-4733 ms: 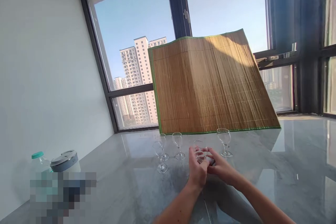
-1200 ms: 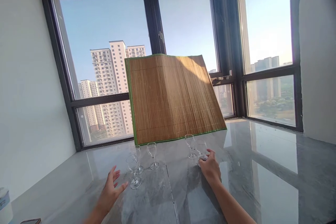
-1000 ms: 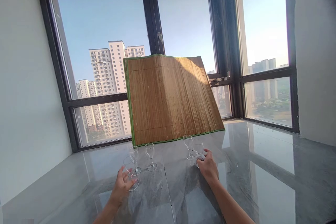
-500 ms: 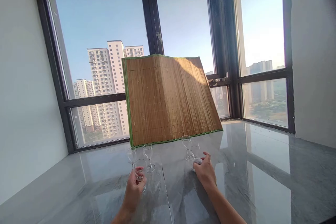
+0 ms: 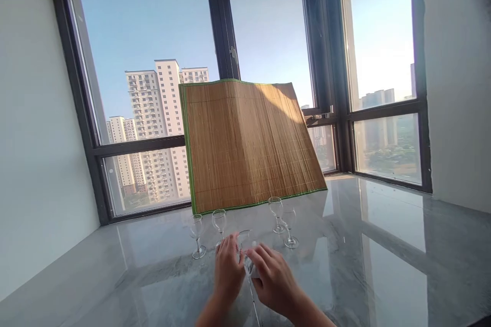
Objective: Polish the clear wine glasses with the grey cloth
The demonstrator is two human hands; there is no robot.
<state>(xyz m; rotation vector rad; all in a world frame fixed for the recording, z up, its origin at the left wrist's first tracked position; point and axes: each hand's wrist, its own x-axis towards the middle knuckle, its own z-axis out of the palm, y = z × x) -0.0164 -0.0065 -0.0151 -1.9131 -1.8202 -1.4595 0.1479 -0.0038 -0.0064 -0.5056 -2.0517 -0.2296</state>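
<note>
My left hand [image 5: 228, 268] and my right hand [image 5: 273, 278] are close together over the grey marble table [image 5: 376, 265], both closed around a small clear stemmed glass [image 5: 244, 241] held between them. Its stem and foot are hidden by my fingers. Whether the right hand also holds something small against the glass I cannot make out. Several more small stemmed glasses stand upright behind: one [image 5: 197, 235] at the left, one [image 5: 219, 223] beside it, and two at the right [image 5: 275, 213] [image 5: 289, 227].
A bamboo mat with a green edge [image 5: 249, 143] leans against the window frame behind the glasses. Tall windows [image 5: 149, 92] fill the back and right. A white wall [image 5: 34, 138] bounds the table on the left.
My left hand took the front left glass and carried it to the middle. My right hand let go of the glass at the right, which now stands alone, and joined the left on the lifted glass.
</note>
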